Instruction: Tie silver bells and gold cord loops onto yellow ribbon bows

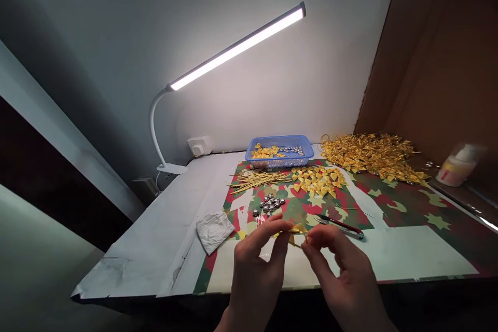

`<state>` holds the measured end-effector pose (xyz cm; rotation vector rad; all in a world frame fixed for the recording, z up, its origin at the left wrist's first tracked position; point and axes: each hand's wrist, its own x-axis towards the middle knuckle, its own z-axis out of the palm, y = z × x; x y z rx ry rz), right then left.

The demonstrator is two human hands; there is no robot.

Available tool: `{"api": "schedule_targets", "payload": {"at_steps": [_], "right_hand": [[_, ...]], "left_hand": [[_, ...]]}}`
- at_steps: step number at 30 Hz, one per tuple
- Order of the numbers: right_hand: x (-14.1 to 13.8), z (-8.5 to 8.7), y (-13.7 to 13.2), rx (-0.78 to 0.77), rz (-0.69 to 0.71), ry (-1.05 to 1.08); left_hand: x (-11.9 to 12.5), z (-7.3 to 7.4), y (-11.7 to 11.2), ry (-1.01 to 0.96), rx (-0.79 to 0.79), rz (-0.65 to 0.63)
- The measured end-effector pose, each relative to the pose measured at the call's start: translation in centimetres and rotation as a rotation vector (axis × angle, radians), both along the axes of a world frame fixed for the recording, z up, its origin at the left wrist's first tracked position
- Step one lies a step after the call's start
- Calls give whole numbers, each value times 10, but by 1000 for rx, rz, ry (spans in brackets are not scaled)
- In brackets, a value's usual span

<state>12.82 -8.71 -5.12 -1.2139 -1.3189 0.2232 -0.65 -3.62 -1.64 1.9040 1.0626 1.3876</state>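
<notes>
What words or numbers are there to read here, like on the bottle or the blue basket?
None can be read.
Bottle: its label is too blurred to read.
Wall socket: no writing shows.
Blue basket: plain mesh, no label.
Star-patterned paper: only shapes, no letters.
Yellow ribbon piece, pinched between the left hand and the right hand: plain.

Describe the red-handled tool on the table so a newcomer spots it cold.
From the blue basket, come forward across the camouflage sheet, past the pile of yellow bows. The red-handled tool lies flat just beyond the right hand, which pinches a yellow ribbon piece with the left hand. Alone among yellow ribbon and silver bells, it is long, red and metallic.
</notes>
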Motion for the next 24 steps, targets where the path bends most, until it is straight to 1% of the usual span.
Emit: {"api": "schedule_targets", "payload": {"at_steps": [2, 4, 6, 10, 14, 16, 18, 21, 22, 24], "right_hand": [[0, -4, 7, 142, -178, -227], [0, -6, 12, 209, -271, -343], [-1, -8, 15, 199, -282, -354], [-5, -12, 16, 129, -275, -369], [1, -18, 24, -3, -209, -348], [6, -17, 28, -56, -178, -293], [11, -12, 28, -114, -111, -198], [13, -1, 21, -191, 51, -38], [13, 2, 17, -226, 123, 53], [16, 6, 11, -332, 293, 303]], "left_hand": [[0, -4, 0, 20, 74, 58], [1, -7, -1, 50, 185, 109], [2, -9, -2, 94, 303, 136], [5, -11, -1, 200, 482, 123], [7, -14, 2, 245, 587, 98], [8, -16, 4, 230, 598, 96], [9, -19, 6, 175, 587, 113], [7, -21, 9, 91, 550, 165], [6, -22, 9, 75, 534, 181], [4, -21, 10, 59, 486, 202]]}}
